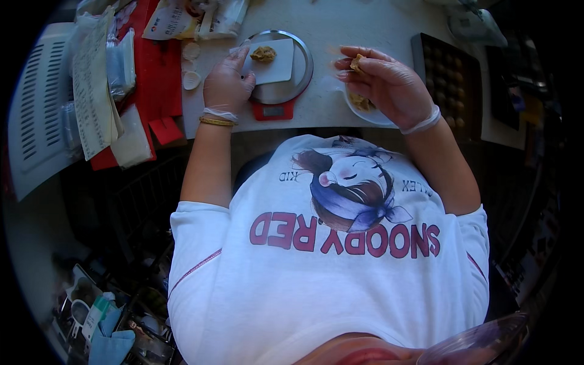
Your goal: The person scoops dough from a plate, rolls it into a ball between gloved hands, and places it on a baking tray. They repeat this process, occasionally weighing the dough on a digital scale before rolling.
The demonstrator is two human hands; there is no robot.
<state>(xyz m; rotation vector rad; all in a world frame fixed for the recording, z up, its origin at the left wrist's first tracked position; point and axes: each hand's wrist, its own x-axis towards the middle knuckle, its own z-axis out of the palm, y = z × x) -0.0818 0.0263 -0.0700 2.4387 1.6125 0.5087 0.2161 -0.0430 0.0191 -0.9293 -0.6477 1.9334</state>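
Note:
A kitchen scale [302, 82] with a round metal platform and red base stands before me. On it lies a white square sheet [280, 70] carrying a lump of brown paste [263, 54]. My left hand [228, 84], in a clear plastic glove, is at the sheet's left edge, thumb and fingers apart; whether it touches the sheet is hard to tell. My right hand [388, 80], gloved likewise, pinches a small piece of brown paste [357, 63] between thumb and fingers. Partly hidden beneath it, a white bowl [381, 119] holds more brown paste [361, 102].
At right, a dark tray [417, 54] holds rows of small round balls [445, 82]. Food packets [196, 20] lie at the back left. Red bags [159, 77], papers [93, 86] and a white slotted plastic container [41, 100] crowd the left. Two small white pieces [191, 80] lie left of my left hand.

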